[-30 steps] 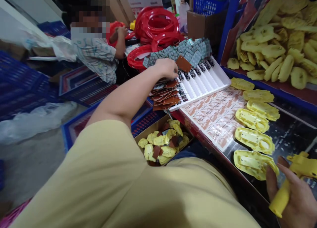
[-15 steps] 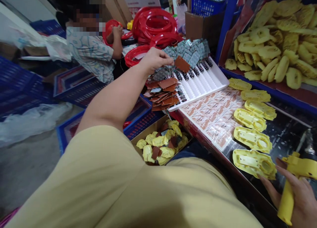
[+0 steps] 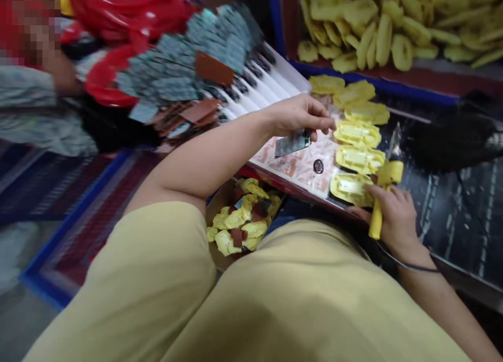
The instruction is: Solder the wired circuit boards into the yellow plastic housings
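Note:
My left hand point(image 3: 301, 117) pinches a small grey-green circuit board point(image 3: 292, 143) above a printed sheet point(image 3: 298, 165) on the bench. A small dark round part point(image 3: 318, 166) lies on that sheet. My right hand point(image 3: 395, 218) grips a yellow pistol-shaped tool point(image 3: 380, 194), its tip beside the nearest of several open yellow plastic shells point(image 3: 349, 188) lined up on the bench. A pile of grey-green boards point(image 3: 184, 74) and brown boards point(image 3: 196, 113) sits on a white slotted tray point(image 3: 271, 84) at the left.
A cardboard box point(image 3: 243, 220) of yellow and brown parts stands by my knee. Many yellow shells point(image 3: 377, 32) fill a bin at the back. Red rings point(image 3: 118, 21) and another person's sleeve point(image 3: 31, 105) are at the far left. A dark glossy bench top point(image 3: 451, 194) spreads right.
My left hand drew back from the board pile to the printed sheet with a grey-green board. The view swung down and right; my right hand with the yellow tool came up beside the nearest shell.

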`<state>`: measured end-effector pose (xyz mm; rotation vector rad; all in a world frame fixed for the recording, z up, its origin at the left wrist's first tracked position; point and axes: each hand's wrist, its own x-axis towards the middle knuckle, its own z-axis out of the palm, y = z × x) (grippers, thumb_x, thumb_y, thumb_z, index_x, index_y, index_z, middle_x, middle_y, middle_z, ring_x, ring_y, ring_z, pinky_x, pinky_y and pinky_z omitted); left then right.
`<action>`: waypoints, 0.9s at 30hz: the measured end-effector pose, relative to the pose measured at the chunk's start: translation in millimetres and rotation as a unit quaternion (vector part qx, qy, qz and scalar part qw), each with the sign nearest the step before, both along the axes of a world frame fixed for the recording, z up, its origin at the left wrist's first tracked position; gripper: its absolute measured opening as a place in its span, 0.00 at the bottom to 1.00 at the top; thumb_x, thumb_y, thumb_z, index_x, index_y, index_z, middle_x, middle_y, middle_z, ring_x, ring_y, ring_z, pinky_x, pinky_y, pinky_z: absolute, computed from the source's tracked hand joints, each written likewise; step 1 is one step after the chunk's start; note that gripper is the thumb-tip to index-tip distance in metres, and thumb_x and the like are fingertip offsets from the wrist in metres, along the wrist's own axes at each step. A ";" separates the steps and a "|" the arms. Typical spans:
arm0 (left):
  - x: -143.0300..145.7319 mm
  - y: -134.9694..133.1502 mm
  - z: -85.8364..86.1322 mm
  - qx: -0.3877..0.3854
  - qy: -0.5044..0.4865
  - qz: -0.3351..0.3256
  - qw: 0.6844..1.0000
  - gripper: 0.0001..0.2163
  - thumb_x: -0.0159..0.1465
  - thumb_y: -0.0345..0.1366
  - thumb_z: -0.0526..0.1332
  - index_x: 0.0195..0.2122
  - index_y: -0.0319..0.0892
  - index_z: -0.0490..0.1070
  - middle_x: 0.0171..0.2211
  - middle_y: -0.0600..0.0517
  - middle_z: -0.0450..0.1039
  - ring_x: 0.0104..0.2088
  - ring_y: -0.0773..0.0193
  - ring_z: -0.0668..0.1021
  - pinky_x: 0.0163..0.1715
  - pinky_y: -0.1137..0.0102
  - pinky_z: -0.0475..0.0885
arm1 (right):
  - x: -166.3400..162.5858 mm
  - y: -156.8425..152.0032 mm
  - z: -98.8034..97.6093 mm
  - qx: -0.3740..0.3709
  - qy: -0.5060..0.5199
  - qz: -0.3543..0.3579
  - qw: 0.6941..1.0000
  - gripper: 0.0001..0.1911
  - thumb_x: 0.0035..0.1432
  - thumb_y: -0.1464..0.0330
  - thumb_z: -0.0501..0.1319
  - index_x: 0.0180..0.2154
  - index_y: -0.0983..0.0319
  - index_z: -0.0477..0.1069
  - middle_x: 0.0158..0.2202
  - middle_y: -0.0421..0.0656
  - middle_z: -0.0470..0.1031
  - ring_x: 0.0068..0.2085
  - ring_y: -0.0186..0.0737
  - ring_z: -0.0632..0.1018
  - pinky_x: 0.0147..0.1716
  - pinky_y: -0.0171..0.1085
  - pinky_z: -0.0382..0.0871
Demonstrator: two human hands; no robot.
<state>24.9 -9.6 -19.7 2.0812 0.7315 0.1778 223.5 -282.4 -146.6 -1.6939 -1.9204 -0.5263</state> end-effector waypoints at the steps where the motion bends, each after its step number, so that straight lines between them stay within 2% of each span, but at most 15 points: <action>1: 12.2 -10.1 -7.5 -0.008 0.016 -0.062 0.998 0.10 0.69 0.40 0.71 0.43 0.38 0.85 0.32 0.47 0.84 0.37 0.60 0.86 0.40 0.65 0.78 | 0.1 -2.5 0.1 -0.015 0.019 -0.018 1.000 0.19 0.70 0.55 0.69 0.55 0.59 0.76 0.38 0.46 0.81 0.43 0.52 0.83 0.44 0.45 0.76; 4: 38.2 -38.9 -24.5 -0.021 0.042 -0.205 0.978 0.06 0.64 0.34 0.72 0.41 0.40 0.86 0.29 0.50 0.83 0.33 0.63 0.85 0.38 0.68 0.76 | 8.6 -16.5 5.5 0.023 0.053 -0.040 0.998 0.19 0.67 0.58 0.73 0.55 0.57 0.76 0.44 0.47 0.84 0.41 0.49 0.83 0.44 0.45 0.78; 6: 47.8 -53.7 -32.3 -0.006 0.056 -0.242 0.969 0.05 0.62 0.29 0.71 0.39 0.40 0.86 0.29 0.52 0.83 0.31 0.66 0.83 0.37 0.71 0.74 | 17.0 -27.7 12.2 0.055 0.060 -0.036 0.996 0.13 0.68 0.64 0.73 0.52 0.55 0.77 0.43 0.43 0.85 0.37 0.45 0.84 0.41 0.42 0.80; 8: 53.5 -63.6 -37.9 0.030 0.068 -0.247 0.966 0.05 0.61 0.26 0.69 0.37 0.40 0.85 0.28 0.54 0.82 0.30 0.69 0.82 0.37 0.73 0.72 | 24.7 -35.5 16.9 0.033 0.079 -0.026 0.996 0.12 0.68 0.65 0.72 0.52 0.54 0.78 0.45 0.43 0.86 0.39 0.44 0.85 0.42 0.41 0.81; 10: 57.0 -68.7 -41.5 0.062 0.072 -0.244 0.965 0.06 0.61 0.26 0.67 0.35 0.40 0.84 0.28 0.55 0.82 0.31 0.69 0.81 0.37 0.73 0.71 | 30.1 -37.5 16.2 -0.018 0.108 -0.001 0.994 0.18 0.68 0.62 0.72 0.57 0.55 0.76 0.50 0.46 0.85 0.46 0.49 0.87 0.48 0.45 0.83; 12: 59.5 -71.1 -43.4 0.077 0.077 -0.241 0.965 0.06 0.61 0.26 0.66 0.35 0.39 0.84 0.29 0.54 0.83 0.32 0.69 0.81 0.38 0.73 0.70 | 31.0 -33.9 9.8 -0.060 0.127 0.027 0.990 0.25 0.68 0.59 0.73 0.62 0.56 0.73 0.55 0.49 0.83 0.52 0.52 0.85 0.52 0.48 0.83; 14: 61.4 -72.4 -44.1 0.092 0.085 -0.239 0.963 0.07 0.62 0.27 0.67 0.36 0.39 0.85 0.30 0.53 0.84 0.33 0.68 0.81 0.38 0.72 0.70 | 26.1 -27.6 0.7 -0.079 0.127 0.017 0.989 0.24 0.69 0.58 0.71 0.62 0.57 0.73 0.53 0.49 0.83 0.52 0.52 0.85 0.51 0.47 0.81; 17: 62.3 -74.1 -45.0 0.131 0.098 -0.234 0.958 0.08 0.62 0.27 0.67 0.38 0.40 0.86 0.31 0.52 0.84 0.33 0.67 0.81 0.39 0.71 0.70 | 10.3 -19.5 -7.6 -0.064 0.100 -0.045 0.992 0.19 0.70 0.56 0.70 0.56 0.57 0.77 0.45 0.47 0.84 0.45 0.50 0.84 0.47 0.45 0.79; 19: 61.1 -74.7 -46.5 0.157 0.108 -0.234 0.953 0.08 0.62 0.27 0.67 0.38 0.41 0.87 0.33 0.52 0.85 0.34 0.65 0.82 0.40 0.70 0.71 | 0.5 -18.1 -4.3 -0.025 0.087 -0.058 0.994 0.18 0.70 0.55 0.70 0.55 0.58 0.78 0.41 0.45 0.84 0.42 0.48 0.84 0.47 0.45 0.78; 21: 58.3 -74.5 -48.5 0.175 0.115 -0.236 0.949 0.07 0.63 0.29 0.67 0.38 0.42 0.87 0.34 0.51 0.86 0.35 0.64 0.83 0.41 0.69 0.71 | -3.5 -20.6 5.9 0.024 0.081 -0.037 0.996 0.16 0.70 0.59 0.72 0.54 0.58 0.77 0.41 0.43 0.85 0.40 0.45 0.84 0.47 0.44 0.78; 24: 52.7 -74.0 -50.6 0.178 0.117 -0.234 0.949 0.08 0.63 0.30 0.67 0.39 0.44 0.87 0.34 0.52 0.86 0.36 0.63 0.83 0.43 0.69 0.73 | 3.0 -29.0 24.3 0.084 0.067 0.015 0.994 0.14 0.67 0.68 0.74 0.52 0.58 0.76 0.37 0.37 0.85 0.30 0.36 0.81 0.39 0.38 0.77; 25: 51.0 -74.0 -50.7 0.173 0.116 -0.232 0.950 0.09 0.63 0.30 0.66 0.40 0.44 0.87 0.34 0.52 0.86 0.36 0.63 0.84 0.44 0.69 0.73 | 7.0 -31.5 28.4 0.080 0.069 0.026 0.994 0.15 0.67 0.70 0.75 0.52 0.58 0.76 0.37 0.37 0.85 0.30 0.35 0.81 0.37 0.36 0.76; 27: 48.3 -74.4 -50.2 0.166 0.119 -0.227 0.952 0.10 0.63 0.31 0.66 0.41 0.45 0.87 0.34 0.52 0.87 0.37 0.62 0.84 0.45 0.68 0.73 | 14.5 -33.3 30.7 0.042 0.085 0.046 0.994 0.16 0.67 0.68 0.74 0.54 0.57 0.76 0.43 0.41 0.86 0.35 0.38 0.84 0.37 0.37 0.78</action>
